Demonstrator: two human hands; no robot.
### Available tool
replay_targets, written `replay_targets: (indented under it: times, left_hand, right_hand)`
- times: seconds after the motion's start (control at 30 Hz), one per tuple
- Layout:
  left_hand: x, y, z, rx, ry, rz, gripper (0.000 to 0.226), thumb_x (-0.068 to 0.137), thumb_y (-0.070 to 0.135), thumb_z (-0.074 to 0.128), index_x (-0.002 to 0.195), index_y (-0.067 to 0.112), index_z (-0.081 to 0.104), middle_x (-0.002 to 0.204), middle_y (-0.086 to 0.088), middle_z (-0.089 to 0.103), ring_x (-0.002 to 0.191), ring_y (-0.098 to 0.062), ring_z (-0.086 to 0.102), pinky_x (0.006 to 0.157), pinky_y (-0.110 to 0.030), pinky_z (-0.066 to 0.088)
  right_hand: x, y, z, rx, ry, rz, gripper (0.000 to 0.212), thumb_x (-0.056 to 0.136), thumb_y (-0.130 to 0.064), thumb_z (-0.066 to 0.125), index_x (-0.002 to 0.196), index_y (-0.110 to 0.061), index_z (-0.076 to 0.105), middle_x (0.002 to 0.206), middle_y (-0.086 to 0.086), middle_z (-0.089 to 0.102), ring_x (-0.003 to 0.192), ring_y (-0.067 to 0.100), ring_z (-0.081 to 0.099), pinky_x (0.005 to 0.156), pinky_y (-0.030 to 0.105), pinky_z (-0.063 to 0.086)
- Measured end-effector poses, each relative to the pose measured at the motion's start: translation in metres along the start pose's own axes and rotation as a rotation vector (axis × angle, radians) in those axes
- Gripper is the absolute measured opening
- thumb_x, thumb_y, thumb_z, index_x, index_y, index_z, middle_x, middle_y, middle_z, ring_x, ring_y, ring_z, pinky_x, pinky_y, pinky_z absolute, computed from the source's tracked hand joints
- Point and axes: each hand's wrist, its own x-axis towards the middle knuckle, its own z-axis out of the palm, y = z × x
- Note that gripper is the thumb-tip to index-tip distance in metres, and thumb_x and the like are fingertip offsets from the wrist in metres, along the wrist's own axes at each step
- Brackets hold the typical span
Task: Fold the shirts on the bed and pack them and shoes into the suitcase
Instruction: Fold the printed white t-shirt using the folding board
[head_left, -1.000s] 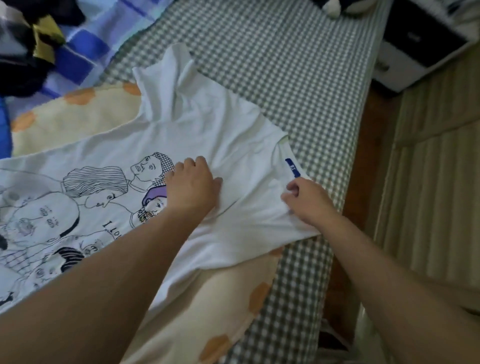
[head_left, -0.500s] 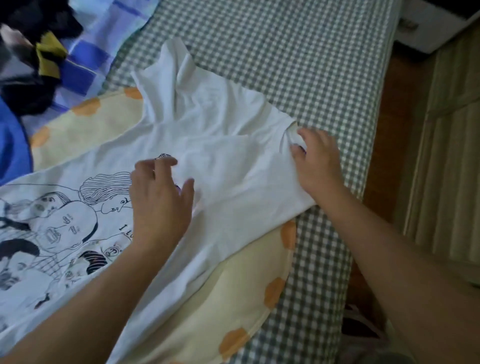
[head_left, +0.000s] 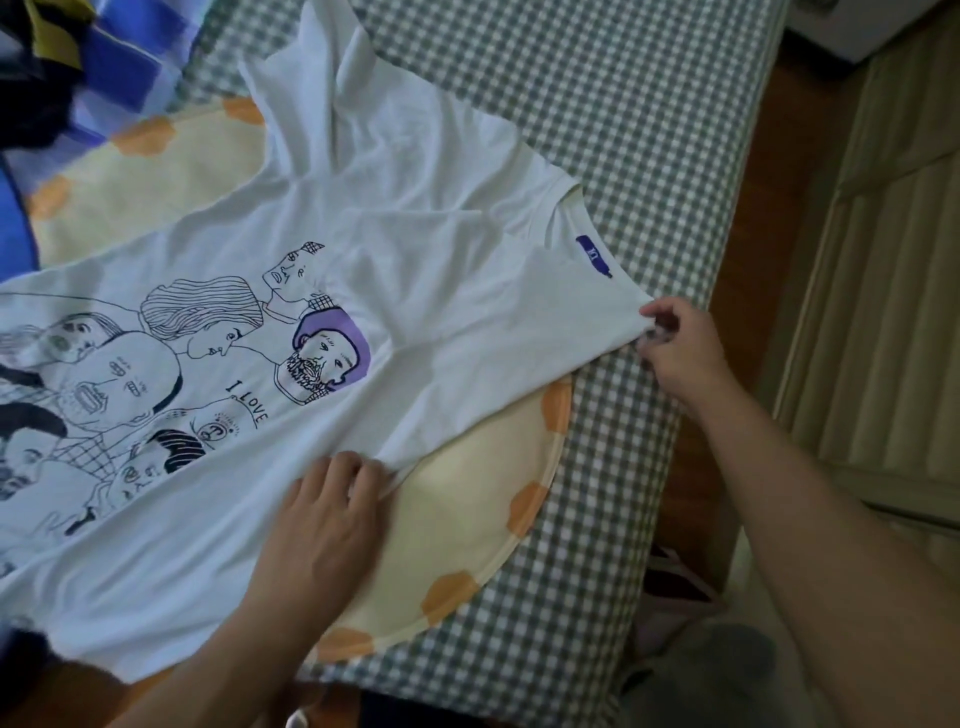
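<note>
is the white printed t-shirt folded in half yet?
No, the white printed t-shirt lies spread open on the checked bedsheet, print up, the right hand pinching its shoulder and the left hand at its side edge.

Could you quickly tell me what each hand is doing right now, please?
Left hand: fingers curled on the white T-shirt at its near edge.
Right hand: pinching the T-shirt's shoulder corner.
</note>
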Motion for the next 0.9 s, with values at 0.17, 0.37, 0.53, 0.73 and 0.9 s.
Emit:
replay_targets:
  times: [0.17, 0.37, 0.53, 0.73, 0.9]
  left_hand:
    - [-0.001, -0.002, 0.003, 0.055, -0.016, 0.012, 0.021, 0.084, 0.016, 0.06, 0.104, 0.009, 0.064, 0.101, -0.015, 0.055, 0.092, -0.039, 0.053, 0.079, -0.05, 0.049]
    - [-0.013, 0.003, -0.008, 0.016, -0.026, 0.086, 0.016, 0.079, 0.017, 0.056, 0.094, 0.012, 0.061, 0.103, -0.013, 0.054, 0.091, -0.038, 0.054, 0.075, -0.048, 0.045]
    - [-0.008, -0.002, -0.013, -0.076, 0.05, 0.023, 0.036, 0.097, 0.039, 0.049, 0.12, 0.016, 0.065, 0.131, -0.014, 0.055, 0.117, -0.039, 0.05, 0.094, -0.049, 0.041]
    - [0.011, -0.074, -0.014, 0.039, 0.104, -0.316, 0.035, 0.097, 0.037, 0.045, 0.112, 0.012, 0.063, 0.103, -0.014, 0.06, 0.094, -0.039, 0.054, 0.082, -0.051, 0.041]
    - [0.019, -0.076, -0.022, 0.101, 0.065, -0.306, 0.031, 0.095, 0.037, 0.043, 0.091, 0.014, 0.063, 0.089, -0.007, 0.058, 0.087, -0.036, 0.056, 0.082, -0.048, 0.041]
  right_hand:
    - [0.012, -0.012, -0.003, -0.124, 0.015, -0.062, 0.026, 0.085, -0.005, 0.069, 0.092, -0.03, 0.066, 0.115, 0.008, 0.063, 0.102, 0.024, 0.062, 0.088, 0.033, 0.051]
    - [-0.001, -0.026, -0.036, -0.336, 0.277, -0.146, 0.028, 0.094, -0.001, 0.05, 0.109, -0.008, 0.072, 0.118, 0.015, 0.055, 0.108, 0.032, 0.054, 0.091, 0.03, 0.04]
    - [-0.001, -0.034, -0.02, -0.489, 0.29, -0.023, 0.03, 0.094, -0.007, 0.049, 0.114, -0.01, 0.07, 0.13, 0.013, 0.05, 0.12, 0.038, 0.045, 0.102, 0.043, 0.041]
    - [-0.031, -0.096, 0.062, -0.394, 0.122, -0.548, 0.045, 0.087, 0.003, 0.048, 0.128, -0.007, 0.063, 0.136, 0.013, 0.054, 0.128, 0.034, 0.043, 0.109, 0.039, 0.031]
    - [-0.01, -0.149, 0.105, -0.448, -0.112, -0.633, 0.049, 0.105, -0.024, 0.044, 0.152, -0.011, 0.038, 0.156, 0.008, 0.038, 0.141, 0.032, 0.03, 0.117, 0.04, 0.023]
